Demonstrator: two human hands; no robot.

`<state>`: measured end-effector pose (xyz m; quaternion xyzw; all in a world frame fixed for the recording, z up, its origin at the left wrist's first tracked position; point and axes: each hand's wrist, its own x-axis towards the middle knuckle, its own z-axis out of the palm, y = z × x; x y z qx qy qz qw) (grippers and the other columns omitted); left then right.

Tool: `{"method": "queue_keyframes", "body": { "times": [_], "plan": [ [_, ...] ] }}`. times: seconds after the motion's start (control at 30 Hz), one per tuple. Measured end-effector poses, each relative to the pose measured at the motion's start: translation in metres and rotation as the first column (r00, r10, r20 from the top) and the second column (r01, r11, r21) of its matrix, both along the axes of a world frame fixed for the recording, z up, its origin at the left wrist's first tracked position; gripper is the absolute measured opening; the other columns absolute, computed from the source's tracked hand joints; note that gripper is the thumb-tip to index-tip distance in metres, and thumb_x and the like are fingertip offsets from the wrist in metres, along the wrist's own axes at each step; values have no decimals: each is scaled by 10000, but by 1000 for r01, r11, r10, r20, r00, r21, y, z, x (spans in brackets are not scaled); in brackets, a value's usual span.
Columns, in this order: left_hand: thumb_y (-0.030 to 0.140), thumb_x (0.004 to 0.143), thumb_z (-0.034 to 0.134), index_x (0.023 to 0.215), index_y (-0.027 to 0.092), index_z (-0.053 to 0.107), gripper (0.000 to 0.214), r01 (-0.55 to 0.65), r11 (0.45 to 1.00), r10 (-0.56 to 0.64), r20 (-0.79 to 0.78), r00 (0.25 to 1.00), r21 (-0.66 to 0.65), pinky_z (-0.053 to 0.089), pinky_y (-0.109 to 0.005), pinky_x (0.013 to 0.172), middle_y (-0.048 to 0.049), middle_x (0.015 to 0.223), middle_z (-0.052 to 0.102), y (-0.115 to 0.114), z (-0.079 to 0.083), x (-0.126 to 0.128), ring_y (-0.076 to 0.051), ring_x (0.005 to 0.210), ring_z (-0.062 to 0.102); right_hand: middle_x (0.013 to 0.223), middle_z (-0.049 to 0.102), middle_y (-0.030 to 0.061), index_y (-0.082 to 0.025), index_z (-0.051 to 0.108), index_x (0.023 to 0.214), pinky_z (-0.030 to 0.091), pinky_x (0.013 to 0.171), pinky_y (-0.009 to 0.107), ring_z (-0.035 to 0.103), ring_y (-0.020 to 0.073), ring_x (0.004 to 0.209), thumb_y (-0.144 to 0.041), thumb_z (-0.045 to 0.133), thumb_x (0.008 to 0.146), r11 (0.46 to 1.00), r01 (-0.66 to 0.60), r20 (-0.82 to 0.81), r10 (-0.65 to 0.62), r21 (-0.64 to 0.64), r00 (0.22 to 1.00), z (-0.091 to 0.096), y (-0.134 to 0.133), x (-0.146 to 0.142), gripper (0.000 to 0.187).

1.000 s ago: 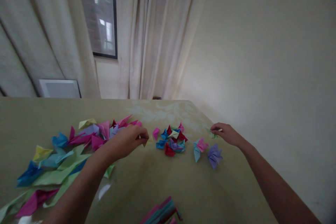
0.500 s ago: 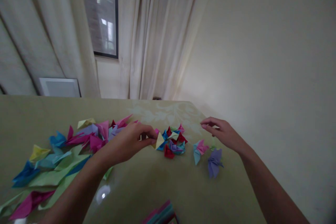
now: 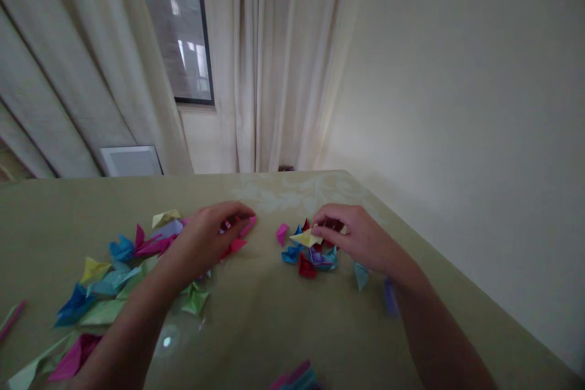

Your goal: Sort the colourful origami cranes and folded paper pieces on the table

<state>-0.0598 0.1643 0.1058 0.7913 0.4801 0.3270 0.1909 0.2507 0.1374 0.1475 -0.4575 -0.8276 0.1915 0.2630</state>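
Observation:
My right hand (image 3: 350, 231) pinches a pale yellow folded paper piece (image 3: 301, 237) between thumb and fingers. It hovers over a small cluster of red, blue and purple paper pieces (image 3: 322, 258). My left hand (image 3: 222, 228) is at the right end of a larger heap of origami, its thumb and fingers closed around a pink folded paper piece (image 3: 248, 226). A red paper piece (image 3: 235, 247) lies just below those fingers. One small pink piece (image 3: 282, 233) rests between the two hands. My left forearm covers part of the heap.
Blue origami (image 3: 75, 304), a green piece (image 3: 195, 298) and a magenta piece (image 3: 77, 356) belong to the left heap. Light blue (image 3: 361, 275) and purple (image 3: 390, 297) pieces lie by my right forearm. Coloured paper (image 3: 299, 378) sits at the near edge. A wall borders the table's right side.
The yellow piece has passed from my left hand to my right, which moved left over the cluster. My left hand drew back left to the larger heap. The view shifted slightly.

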Motion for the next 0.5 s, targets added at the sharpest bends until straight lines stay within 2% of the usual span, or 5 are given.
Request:
{"method": "queue_keyframes", "body": {
  "times": [0.07, 0.17, 0.27, 0.37, 0.5],
  "plan": [
    [430, 909, 586, 998, 236, 789, 294, -101, 994, 93, -134, 987, -47, 526, -326, 756, -51, 932, 798, 11, -7, -23, -231, 795, 705, 877, 763, 49, -204, 764, 921, 482, 696, 279, 682, 192, 791, -360, 614, 989, 991, 102, 78, -109, 89, 991, 6, 3, 26, 227],
    [356, 878, 589, 915, 247, 791, 232, -143, 980, 88, -340, 936, -141, 508, -340, 771, -61, 927, 800, 23, -21, -42, -260, 845, 723, 897, 778, 63, -219, 769, 909, 487, 708, 307, 692, 218, 804, -358, 587, 974, 954, 223, 139, -253, 200, 957, 10, 7, 58, 239],
    [315, 882, 591, 951, 243, 775, 209, -126, 975, 36, -429, 903, -182, 493, -327, 771, -70, 976, 789, 28, -35, -36, -262, 902, 723, 947, 789, 67, -227, 775, 927, 490, 735, 319, 703, 227, 828, -344, 584, 961, 936, 275, 178, -315, 219, 932, 8, 10, 69, 226],
    [239, 850, 630, 1038, 243, 757, 227, -95, 976, -8, -468, 884, -196, 489, -325, 811, -78, 1062, 776, 29, -50, -20, -266, 991, 716, 893, 783, 50, -235, 775, 905, 472, 728, 310, 695, 216, 793, -314, 602, 939, 939, 283, 261, -328, 194, 908, 5, 12, 64, 193],
    [193, 849, 623, 932, 248, 775, 181, -117, 976, 8, -506, 862, -183, 485, -338, 860, -80, 1057, 773, 31, -63, -7, -264, 1010, 715, 830, 768, 34, -225, 772, 878, 433, 685, 292, 672, 194, 736, -312, 613, 931, 947, 286, 308, -318, 146, 897, 1, 15, 57, 189]
  ]
}}
